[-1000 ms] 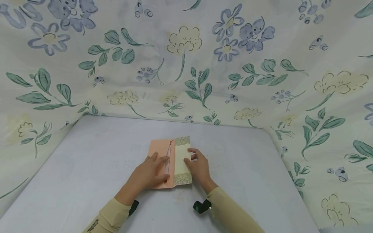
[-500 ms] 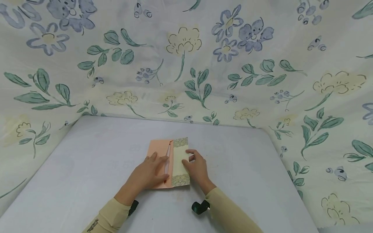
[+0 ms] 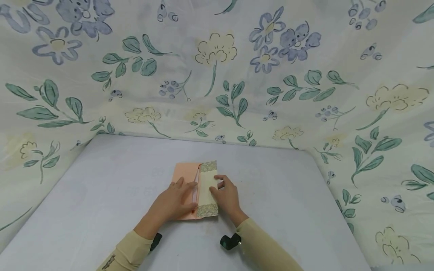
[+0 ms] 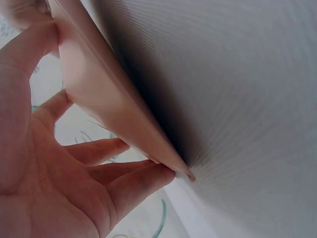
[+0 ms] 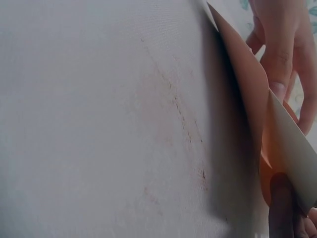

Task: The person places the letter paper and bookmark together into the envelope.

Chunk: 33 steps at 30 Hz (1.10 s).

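Observation:
A peach paper card point(image 3: 184, 170), like a small folder, lies on the table with a narrow pale gap near its middle. Along its right side runs a cream panel point(image 3: 206, 188) with a speckled floral band at each end. My left hand point(image 3: 171, 199) rests spread over the peach part; in the left wrist view its fingertips touch the card point(image 4: 104, 89). My right hand point(image 3: 227, 194) pinches the cream panel's right edge, thumb on top. In the right wrist view the panel point(image 5: 292, 141) tilts up from the peach sheet, with a finger point(image 5: 281, 201) beneath it.
The white tabletop point(image 3: 129, 173) surrounds the card and carries faint reddish marks point(image 5: 178, 114). A floral cloth point(image 3: 217, 75) hangs behind and at both sides. Dark wrist-camera mounts point(image 3: 230, 241) sit by the sleeves.
My right hand has moved slightly left, carrying the cream panel leftward over the peach strip beside the gap. The left hand has stayed in place.

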Tool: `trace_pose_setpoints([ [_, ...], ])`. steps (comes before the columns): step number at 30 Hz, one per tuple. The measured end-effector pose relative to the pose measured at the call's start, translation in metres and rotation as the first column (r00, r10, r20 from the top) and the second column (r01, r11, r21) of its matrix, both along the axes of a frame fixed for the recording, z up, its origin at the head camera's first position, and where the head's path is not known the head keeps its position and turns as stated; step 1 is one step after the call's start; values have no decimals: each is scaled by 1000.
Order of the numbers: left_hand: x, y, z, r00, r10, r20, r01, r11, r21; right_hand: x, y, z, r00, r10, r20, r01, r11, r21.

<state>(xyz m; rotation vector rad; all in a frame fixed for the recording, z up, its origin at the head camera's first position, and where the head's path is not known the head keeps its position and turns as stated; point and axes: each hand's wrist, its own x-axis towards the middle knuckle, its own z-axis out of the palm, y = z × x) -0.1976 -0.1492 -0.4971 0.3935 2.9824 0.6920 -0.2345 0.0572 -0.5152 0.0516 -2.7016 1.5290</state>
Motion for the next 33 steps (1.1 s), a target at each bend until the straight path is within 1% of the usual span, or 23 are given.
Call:
trace_pose_setpoints([
  [4,0,1,1,1000,11,10,-11,1000,-8,0,-4,-2,1000,2,1,-2,1000,-3],
  [9,0,2,0,1000,8,2,-8,1000,-11,1,-8,-4,1000,1,-14,-1,1000,3],
  [16,0,0,-1,1000,10,4,-10,1000,-27,4,-5,-2,999,28,-27,-27,999,46],
  [23,1,-3,-1,1000,19,16,-19,999,-26,5,-1,-2,998,64,-28,-63,998,32],
  [33,0,0,0,1000,7,6,-7,1000,-18,3,-8,-8,997,77,-33,-76,997,21],
])
